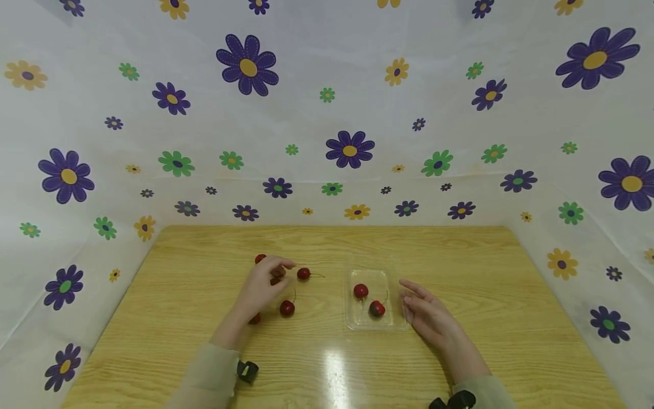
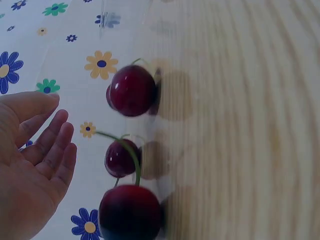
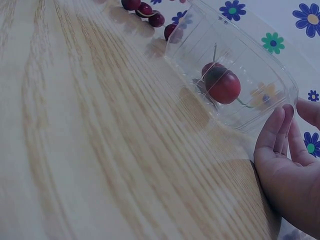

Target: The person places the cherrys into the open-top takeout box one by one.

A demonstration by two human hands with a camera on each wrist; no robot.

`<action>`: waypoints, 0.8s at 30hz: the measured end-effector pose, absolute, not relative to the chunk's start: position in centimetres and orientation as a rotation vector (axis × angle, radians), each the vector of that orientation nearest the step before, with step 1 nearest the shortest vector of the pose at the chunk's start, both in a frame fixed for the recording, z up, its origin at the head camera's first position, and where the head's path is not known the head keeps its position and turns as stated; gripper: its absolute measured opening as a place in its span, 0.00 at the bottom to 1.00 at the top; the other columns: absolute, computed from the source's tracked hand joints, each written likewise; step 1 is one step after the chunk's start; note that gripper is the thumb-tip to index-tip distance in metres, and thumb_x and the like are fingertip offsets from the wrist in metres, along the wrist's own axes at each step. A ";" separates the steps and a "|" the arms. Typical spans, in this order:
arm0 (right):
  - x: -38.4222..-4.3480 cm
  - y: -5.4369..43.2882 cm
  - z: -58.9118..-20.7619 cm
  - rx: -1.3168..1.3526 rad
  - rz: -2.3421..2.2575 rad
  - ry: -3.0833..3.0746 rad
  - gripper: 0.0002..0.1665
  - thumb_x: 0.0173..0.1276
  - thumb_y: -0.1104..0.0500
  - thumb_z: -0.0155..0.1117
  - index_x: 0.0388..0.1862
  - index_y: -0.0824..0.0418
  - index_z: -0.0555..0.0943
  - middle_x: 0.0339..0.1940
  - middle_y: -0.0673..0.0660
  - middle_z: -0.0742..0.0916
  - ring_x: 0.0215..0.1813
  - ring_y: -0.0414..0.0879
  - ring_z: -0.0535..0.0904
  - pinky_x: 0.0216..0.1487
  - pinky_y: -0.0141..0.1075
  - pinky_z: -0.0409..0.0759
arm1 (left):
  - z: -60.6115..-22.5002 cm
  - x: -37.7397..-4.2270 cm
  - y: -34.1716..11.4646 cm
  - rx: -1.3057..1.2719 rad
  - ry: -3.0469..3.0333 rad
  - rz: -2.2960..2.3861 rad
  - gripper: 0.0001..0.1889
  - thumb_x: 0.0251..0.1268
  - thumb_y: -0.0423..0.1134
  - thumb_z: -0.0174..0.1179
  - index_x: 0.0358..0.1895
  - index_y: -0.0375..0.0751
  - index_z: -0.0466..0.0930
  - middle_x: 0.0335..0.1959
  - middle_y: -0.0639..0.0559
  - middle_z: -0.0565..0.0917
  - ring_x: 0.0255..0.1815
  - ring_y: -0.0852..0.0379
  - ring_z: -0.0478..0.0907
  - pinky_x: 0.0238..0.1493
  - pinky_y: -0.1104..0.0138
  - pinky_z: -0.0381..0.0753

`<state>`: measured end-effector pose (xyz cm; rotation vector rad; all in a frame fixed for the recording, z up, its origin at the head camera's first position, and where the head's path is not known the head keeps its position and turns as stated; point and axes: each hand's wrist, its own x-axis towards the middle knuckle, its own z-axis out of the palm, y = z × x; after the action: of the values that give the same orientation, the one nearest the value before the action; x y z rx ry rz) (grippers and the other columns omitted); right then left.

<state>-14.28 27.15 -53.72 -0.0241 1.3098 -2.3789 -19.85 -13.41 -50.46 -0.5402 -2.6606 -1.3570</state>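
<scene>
My left hand (image 1: 263,289) is above the left group of cherries, fingers loosely bent and nothing between them in the left wrist view. One dark cherry (image 1: 276,279) shows below its fingers; another cherry (image 1: 287,308) lies to its right, stem upward. A clear plastic box (image 1: 349,318) stands right of the middle with two cherries in it, a plain red cherry (image 1: 360,291) and a red cherry with a dark patch (image 1: 377,309). My right hand (image 1: 431,321) is at the box's right side, its relaxed fingertips (image 3: 287,111) against or very near the clear wall.
A cherry with a long stem (image 1: 304,274) lies between the left hand and the box. Another cherry (image 1: 260,258) is behind the left hand, and one (image 1: 255,319) is partly covered by its wrist. A flowered cloth (image 1: 306,113) surrounds the wooden table (image 1: 306,363) at back and sides.
</scene>
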 end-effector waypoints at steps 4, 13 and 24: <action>-14.2 27.1 -53.7 -0.013 -2.375 1.315 0.25 0.85 0.71 0.46 0.61 0.45 0.82 0.52 0.44 0.84 0.51 0.35 0.80 0.57 0.25 0.82 | -50.5 -20.1 -14.5 -0.533 -2.636 -1.329 0.14 0.68 0.26 0.69 0.55 0.35 0.87 0.49 0.40 0.88 0.46 0.48 0.83 0.53 0.51 0.88; -14.2 27.0 -53.6 -0.064 -2.401 1.254 0.26 0.84 0.72 0.44 0.62 0.47 0.82 0.51 0.45 0.85 0.51 0.35 0.81 0.56 0.25 0.82 | -50.6 -20.8 -16.6 -0.392 -2.629 -1.340 0.15 0.69 0.26 0.67 0.57 0.35 0.85 0.52 0.39 0.88 0.50 0.44 0.84 0.58 0.48 0.87; -14.2 27.0 -53.7 -0.097 -2.422 1.207 0.27 0.84 0.73 0.43 0.62 0.49 0.82 0.50 0.46 0.86 0.51 0.36 0.82 0.57 0.25 0.82 | -51.1 -22.0 -18.5 -0.299 -2.636 -1.357 0.15 0.71 0.27 0.66 0.58 0.32 0.84 0.53 0.37 0.88 0.52 0.40 0.85 0.59 0.48 0.86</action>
<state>-14.24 27.02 -53.69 -0.0967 1.2071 -2.4220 -21.97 -18.47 -51.08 -0.2989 -2.6360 -1.3573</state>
